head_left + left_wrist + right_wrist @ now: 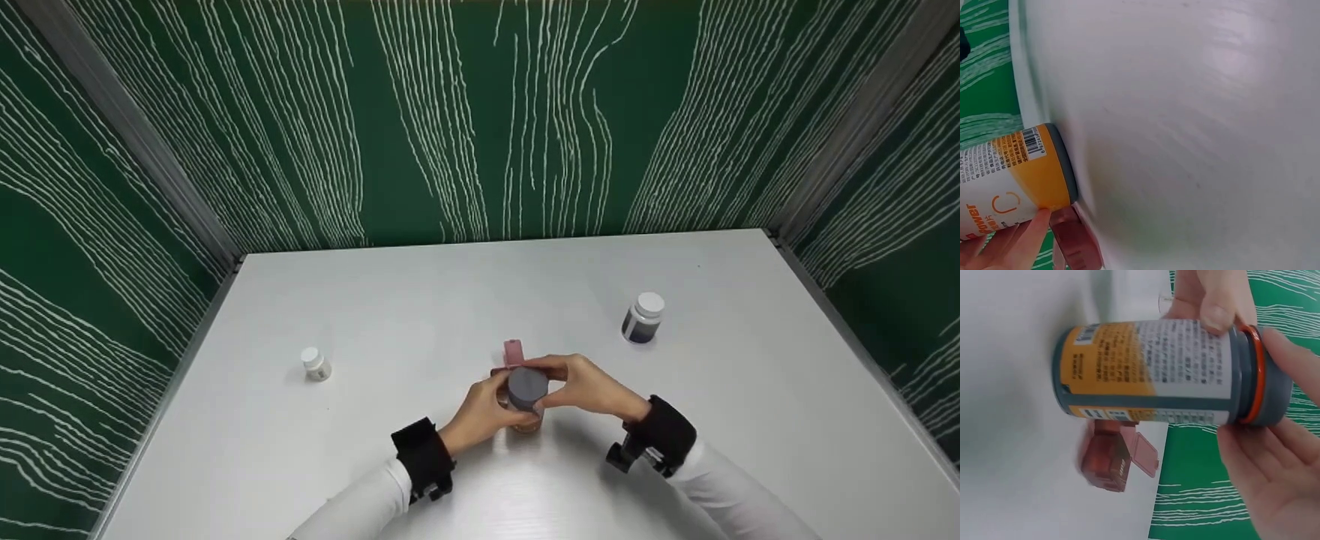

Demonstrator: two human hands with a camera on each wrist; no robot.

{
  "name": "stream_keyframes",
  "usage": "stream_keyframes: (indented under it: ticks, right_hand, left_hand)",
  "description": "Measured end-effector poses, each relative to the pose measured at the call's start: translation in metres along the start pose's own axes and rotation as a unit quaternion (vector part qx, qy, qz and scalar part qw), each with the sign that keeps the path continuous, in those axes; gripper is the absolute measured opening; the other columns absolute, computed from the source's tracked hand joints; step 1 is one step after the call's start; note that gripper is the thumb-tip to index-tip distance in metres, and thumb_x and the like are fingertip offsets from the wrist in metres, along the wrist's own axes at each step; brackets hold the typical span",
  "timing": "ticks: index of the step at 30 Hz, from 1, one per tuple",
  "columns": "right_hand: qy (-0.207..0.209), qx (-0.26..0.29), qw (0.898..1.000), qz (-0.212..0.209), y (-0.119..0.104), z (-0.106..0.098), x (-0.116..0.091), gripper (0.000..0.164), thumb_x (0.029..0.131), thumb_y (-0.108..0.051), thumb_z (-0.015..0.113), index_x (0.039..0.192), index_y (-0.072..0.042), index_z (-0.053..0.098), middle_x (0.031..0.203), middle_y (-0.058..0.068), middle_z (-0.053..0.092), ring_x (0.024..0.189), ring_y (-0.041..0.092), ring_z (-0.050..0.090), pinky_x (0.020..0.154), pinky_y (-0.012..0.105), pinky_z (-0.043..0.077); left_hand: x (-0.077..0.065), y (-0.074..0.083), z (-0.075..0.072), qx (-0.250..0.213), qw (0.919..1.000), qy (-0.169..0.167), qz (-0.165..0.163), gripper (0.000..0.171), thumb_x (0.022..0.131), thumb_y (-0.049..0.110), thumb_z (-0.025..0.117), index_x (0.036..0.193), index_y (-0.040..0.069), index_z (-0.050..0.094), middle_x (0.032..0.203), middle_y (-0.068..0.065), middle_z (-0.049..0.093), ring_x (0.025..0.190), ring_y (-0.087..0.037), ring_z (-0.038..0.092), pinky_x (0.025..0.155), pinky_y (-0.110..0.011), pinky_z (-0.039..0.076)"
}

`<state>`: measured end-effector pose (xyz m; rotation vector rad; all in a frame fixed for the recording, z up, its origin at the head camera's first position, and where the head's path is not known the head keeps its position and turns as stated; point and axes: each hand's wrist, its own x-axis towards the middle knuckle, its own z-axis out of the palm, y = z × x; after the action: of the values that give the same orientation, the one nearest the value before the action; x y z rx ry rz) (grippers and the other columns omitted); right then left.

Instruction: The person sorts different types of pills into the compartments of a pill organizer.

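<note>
A grey supplement bottle point(1145, 371) with an orange and white label stands upright over the white table, its grey lid point(528, 385) on top and an orange ring under the lid. My left hand point(484, 409) grips the bottle's body near the top; its thumb shows on the label in the right wrist view. With thumb and fingers my right hand point(585, 386) holds the lid from the other side. Just behind the bottle sits a small pink pill box point(1107, 458), a lid flap point(513, 352) on it raised open. The hands partly cover the box in the head view.
A small white bottle point(316, 364) stands at the left of the table point(405, 300). Farther back on the right is a larger white bottle point(643, 318) with a dark label. Green walls point(420, 120) with white lines enclose the back and sides.
</note>
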<state>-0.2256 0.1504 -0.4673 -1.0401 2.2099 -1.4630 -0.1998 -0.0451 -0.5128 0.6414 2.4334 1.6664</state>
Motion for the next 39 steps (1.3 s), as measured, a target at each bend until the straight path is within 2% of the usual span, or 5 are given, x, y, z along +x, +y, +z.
stream_keyframes:
  ticks: [6,12,27,33,39]
  right_hand:
    - [0.104,-0.042,0.994,0.0,-0.023,0.019,-0.005,0.049,0.068,0.002,0.072,0.112,0.014,0.052,0.106,0.024,0.058,0.097,0.035,0.056,0.085,0.036,0.045]
    - [0.192,-0.076,0.978,0.024,-0.006,0.036,-0.009,0.052,0.066,-0.008,0.076,0.112,0.007,0.055,0.105,0.016,0.06,0.096,0.028,0.057,0.084,0.037,0.045]
    - [0.327,-0.16,0.931,0.039,-0.004,0.062,-0.007,0.049,0.061,-0.015,0.08,0.098,0.001,0.051,0.097,0.011,0.059,0.088,0.021,0.059,0.076,0.035,0.047]
    - [0.29,-0.149,0.942,0.076,-0.006,0.06,-0.004,0.061,0.063,-0.024,0.079,0.103,0.002,0.041,0.104,0.018,0.056,0.097,0.027,0.055,0.082,0.041,0.043]
    - [0.129,-0.057,0.988,0.06,-0.006,0.03,-0.006,0.082,0.071,-0.016,0.073,0.13,0.014,0.024,0.128,0.035,0.033,0.117,0.044,0.035,0.095,0.052,0.03]
  left_hand:
    - [-0.002,-0.001,-0.001,0.009,0.9999,0.012,0.007,0.061,0.069,0.025,0.075,0.121,0.006,0.05,0.111,-0.007,0.058,0.096,-0.013,0.056,0.079,-0.022,0.046]
    - [-0.002,-0.002,0.0,0.005,0.9999,0.008,0.01,0.06,0.071,0.025,0.074,0.122,0.005,0.049,0.113,-0.008,0.058,0.099,-0.014,0.056,0.08,-0.022,0.046]
    - [-0.002,0.001,0.006,0.051,0.9976,0.047,0.008,0.056,0.071,0.026,0.073,0.118,0.006,0.05,0.107,-0.008,0.061,0.098,-0.016,0.056,0.083,-0.027,0.044]
    - [-0.001,0.001,0.006,0.07,0.996,0.051,0.022,0.057,0.069,0.022,0.075,0.116,0.003,0.05,0.109,-0.012,0.06,0.101,-0.02,0.056,0.086,-0.028,0.043]
    - [0.001,0.001,0.005,0.054,0.9976,0.039,0.018,0.06,0.069,0.024,0.075,0.119,0.002,0.049,0.11,-0.012,0.059,0.098,-0.019,0.056,0.083,-0.026,0.044]
